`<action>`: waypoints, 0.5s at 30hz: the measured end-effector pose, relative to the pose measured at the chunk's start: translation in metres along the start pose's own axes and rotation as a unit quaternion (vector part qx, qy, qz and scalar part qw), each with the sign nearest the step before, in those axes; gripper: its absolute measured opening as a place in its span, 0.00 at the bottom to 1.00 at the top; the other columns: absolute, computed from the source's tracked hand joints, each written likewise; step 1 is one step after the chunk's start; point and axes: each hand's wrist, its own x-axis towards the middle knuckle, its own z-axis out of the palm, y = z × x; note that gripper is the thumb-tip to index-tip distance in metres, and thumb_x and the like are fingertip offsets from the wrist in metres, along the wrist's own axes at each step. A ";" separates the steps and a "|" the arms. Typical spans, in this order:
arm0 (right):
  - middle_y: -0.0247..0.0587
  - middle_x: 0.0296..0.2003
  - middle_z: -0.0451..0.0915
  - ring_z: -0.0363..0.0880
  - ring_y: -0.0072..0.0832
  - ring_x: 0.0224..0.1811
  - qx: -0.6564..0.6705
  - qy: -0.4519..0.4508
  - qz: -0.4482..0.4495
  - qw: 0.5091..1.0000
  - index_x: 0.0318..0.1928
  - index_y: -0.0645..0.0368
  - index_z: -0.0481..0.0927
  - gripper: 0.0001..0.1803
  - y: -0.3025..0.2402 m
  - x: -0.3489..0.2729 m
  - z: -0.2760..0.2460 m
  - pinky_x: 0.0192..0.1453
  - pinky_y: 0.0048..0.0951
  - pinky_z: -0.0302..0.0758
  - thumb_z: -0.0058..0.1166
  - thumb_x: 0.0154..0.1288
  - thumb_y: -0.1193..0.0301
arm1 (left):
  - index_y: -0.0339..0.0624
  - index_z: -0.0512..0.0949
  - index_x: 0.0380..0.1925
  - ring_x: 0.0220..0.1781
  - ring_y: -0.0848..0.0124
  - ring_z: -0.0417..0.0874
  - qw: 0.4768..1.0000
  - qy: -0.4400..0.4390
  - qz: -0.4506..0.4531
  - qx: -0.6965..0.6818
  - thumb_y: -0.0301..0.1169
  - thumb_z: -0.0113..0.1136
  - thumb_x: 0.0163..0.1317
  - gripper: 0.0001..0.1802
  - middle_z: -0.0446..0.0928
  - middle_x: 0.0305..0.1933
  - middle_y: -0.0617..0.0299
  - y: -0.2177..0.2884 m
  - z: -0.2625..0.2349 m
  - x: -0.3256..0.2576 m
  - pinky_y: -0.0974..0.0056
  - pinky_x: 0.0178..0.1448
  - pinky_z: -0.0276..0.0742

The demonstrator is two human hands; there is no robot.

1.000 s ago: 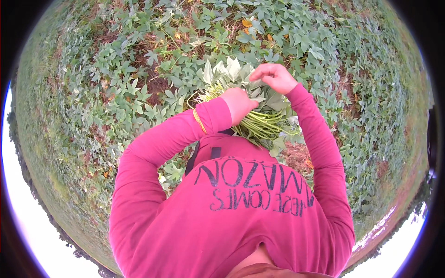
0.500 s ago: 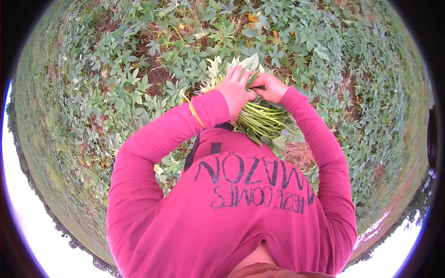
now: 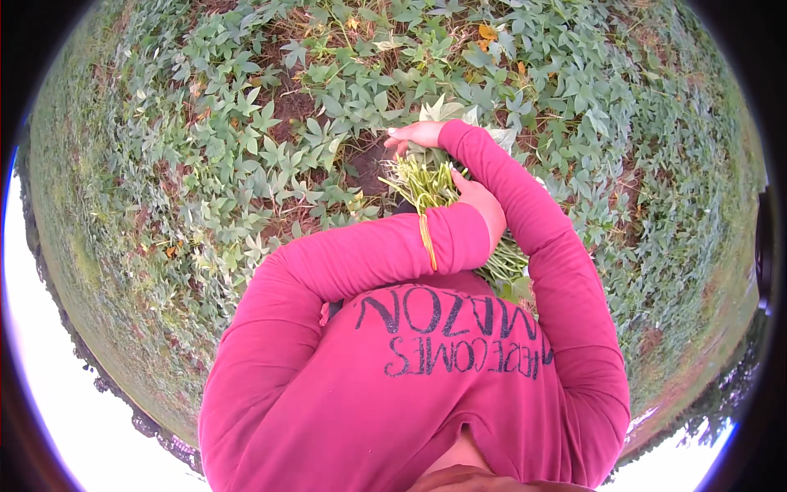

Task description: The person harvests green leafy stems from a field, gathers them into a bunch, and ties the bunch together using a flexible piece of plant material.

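My left hand point(image 3: 484, 211) is closed around a thick bunch of green vine stems point(image 3: 426, 182), holding it against my body. The bunch runs from pale stem ends near the soil down to my right elbow. My right hand point(image 3: 414, 133) reaches across above the bunch, its fingers curled on leafy shoots point(image 3: 438, 111) at the bunch's far end. Yellow bands point(image 3: 428, 242) sit around my left wrist over the pink sleeve point(image 3: 352, 258). The lower part of the bunch is hidden behind my arms.
Low green leafy vines point(image 3: 270, 139) cover the ground all round, with patches of bare brown soil point(image 3: 287, 102) between them. A few yellowed leaves point(image 3: 489, 33) lie at the far side. Trees and bright sky ring the picture's lower edge.
My right hand has swung left across the top of the bunch. My left hand has slid down the stems, and the bunch now lies lower and closer to my chest.
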 end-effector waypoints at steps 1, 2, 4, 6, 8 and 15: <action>0.38 0.54 0.83 0.73 0.31 0.62 -0.033 -0.019 0.028 0.999 0.61 0.49 0.79 0.32 0.016 0.008 -0.002 0.72 0.35 0.60 0.39 0.72 0.41 | 0.60 0.78 0.61 0.71 0.58 0.70 0.999 0.027 -0.031 -0.020 0.54 0.60 0.62 0.28 0.76 0.65 0.64 0.004 0.007 0.001 0.26 0.71 0.48; 0.39 0.53 0.84 0.74 0.33 0.60 -0.067 -0.036 0.054 0.996 0.59 0.49 0.82 0.34 0.023 0.012 -0.002 0.70 0.36 0.62 0.42 0.70 0.38 | 0.60 0.76 0.63 0.69 0.53 0.71 1.000 0.009 -0.005 -0.019 0.49 0.59 0.63 0.27 0.73 0.67 0.62 -0.004 -0.007 -0.018 0.25 0.71 0.47; 0.42 0.53 0.83 0.76 0.35 0.58 -0.151 -0.043 0.091 0.983 0.57 0.55 0.82 0.37 0.032 0.016 0.002 0.67 0.37 0.66 0.46 0.66 0.37 | 0.59 0.78 0.59 0.66 0.46 0.72 0.997 0.023 0.076 -0.025 0.42 0.56 0.64 0.22 0.73 0.65 0.49 -0.021 -0.022 -0.043 0.26 0.70 0.53; 0.45 0.53 0.83 0.78 0.38 0.56 -0.230 -0.043 0.130 0.964 0.55 0.60 0.82 0.40 0.037 0.009 0.006 0.63 0.38 0.70 0.50 0.63 0.36 | 0.59 0.79 0.56 0.65 0.41 0.73 0.990 0.050 0.132 -0.021 0.38 0.54 0.64 0.20 0.73 0.63 0.42 -0.032 -0.024 -0.063 0.27 0.69 0.57; 0.47 0.56 0.81 0.77 0.38 0.58 -0.233 -0.006 0.127 0.964 0.56 0.62 0.81 0.40 0.030 -0.016 -0.005 0.64 0.37 0.69 0.50 0.63 0.36 | 0.58 0.79 0.54 0.64 0.40 0.73 0.983 0.094 0.158 -0.010 0.35 0.55 0.63 0.19 0.72 0.63 0.41 -0.042 -0.019 -0.079 0.29 0.69 0.59; 0.52 0.64 0.73 0.72 0.37 0.65 0.000 0.018 0.108 0.994 0.64 0.61 0.75 0.49 -0.005 -0.182 -0.019 0.70 0.35 0.64 0.42 0.64 0.29 | 0.54 0.77 0.51 0.65 0.41 0.73 0.904 0.223 0.363 -0.035 0.27 0.64 0.49 0.25 0.71 0.63 0.39 -0.104 -0.008 -0.093 0.37 0.70 0.65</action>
